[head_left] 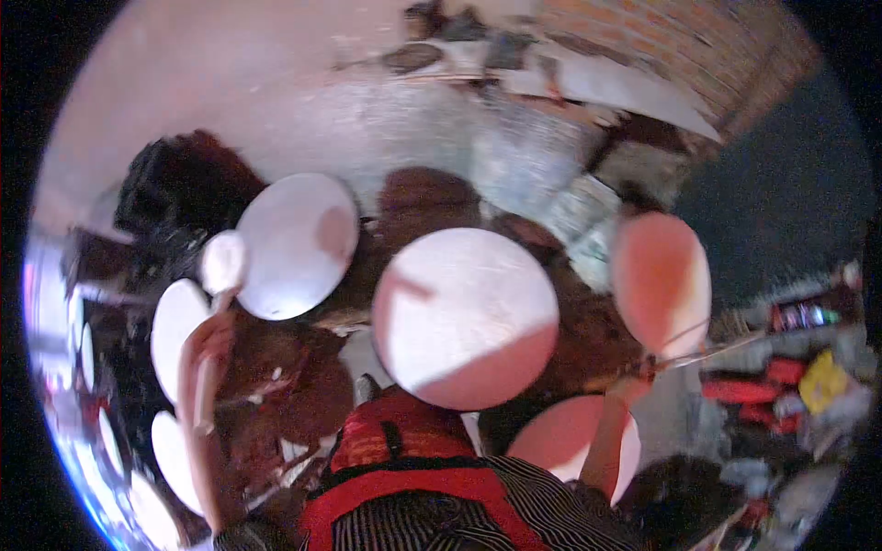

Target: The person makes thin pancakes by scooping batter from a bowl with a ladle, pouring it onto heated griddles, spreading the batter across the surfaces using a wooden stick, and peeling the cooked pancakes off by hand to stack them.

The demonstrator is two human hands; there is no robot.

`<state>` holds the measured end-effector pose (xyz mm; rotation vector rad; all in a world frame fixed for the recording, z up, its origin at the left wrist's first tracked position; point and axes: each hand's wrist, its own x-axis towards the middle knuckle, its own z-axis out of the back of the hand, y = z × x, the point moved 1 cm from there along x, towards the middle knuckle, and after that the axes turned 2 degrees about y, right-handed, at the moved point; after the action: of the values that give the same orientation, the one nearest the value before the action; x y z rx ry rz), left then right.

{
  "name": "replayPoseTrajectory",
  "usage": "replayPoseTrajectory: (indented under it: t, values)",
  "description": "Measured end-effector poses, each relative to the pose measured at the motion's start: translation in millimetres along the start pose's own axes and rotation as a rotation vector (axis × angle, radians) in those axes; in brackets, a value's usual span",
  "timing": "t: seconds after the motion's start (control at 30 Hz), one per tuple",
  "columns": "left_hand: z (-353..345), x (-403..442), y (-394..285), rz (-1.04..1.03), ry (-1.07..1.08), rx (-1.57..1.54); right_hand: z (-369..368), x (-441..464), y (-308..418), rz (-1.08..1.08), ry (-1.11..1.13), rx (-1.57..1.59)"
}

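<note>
My left hand (209, 342), on the left side, is wrapped round a pale handle (204, 404). A small round white head (224, 262) shows just above that hand, apparently on the handle's upper end. On the right, my right hand (630, 389) is closed on a thin pale stick (721, 349) that points right; motion blurs it. Between my hands, in front of my lap, lies a large round white disc (469, 312) with shadows across it. A grey-white disc (303, 243) stands beyond my left hand. Another disc (657, 266), partly in reddish shade, is above my right hand.
More white discs stand at left (177, 326) and under my right forearm (542, 445). A dark heap (184, 188) is at the upper left. Clear plastic bags (524, 151) lie ahead, below a brick wall (643, 37). Red and yellow packets (822, 381) lie at right.
</note>
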<state>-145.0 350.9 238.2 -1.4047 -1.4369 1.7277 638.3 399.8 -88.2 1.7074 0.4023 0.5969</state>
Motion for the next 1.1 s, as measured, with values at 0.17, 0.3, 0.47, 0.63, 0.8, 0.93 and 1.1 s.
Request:
replayPoseTrajectory:
  t: [0.17,0.3,0.47,0.63,0.8,0.93,1.1]
  values:
    - [-20.0,80.4,-8.5,0.377,0.126,-0.334,-110.0,-160.4,21.8,-0.969,0.56,0.527]
    - [-13.8,193.4,41.7,0.409,0.408,-0.246,-239.6,-335.6,50.9,-0.74,0.899,0.12]
    - [6.4,287.8,68.8,-0.324,0.252,0.846,-362.0,-496.0,86.3,-0.095,0.933,-0.414]
    - [43.8,337.8,54.1,-0.681,0.053,1.119,-396.1,-581.8,48.7,0.072,0.693,-0.748]
    - [67.8,324.9,6.0,-0.904,-0.136,1.077,-466.3,-593.7,101.8,0.059,0.757,-0.487]
    - [102.5,310.5,-28.5,-0.975,-0.183,0.967,-536.8,-592.0,96.7,-0.4,0.706,-0.013]
    - [179.1,267.7,-16.4,-0.465,-0.043,0.544,-525.9,-573.7,149.5,-0.92,0.71,0.125]
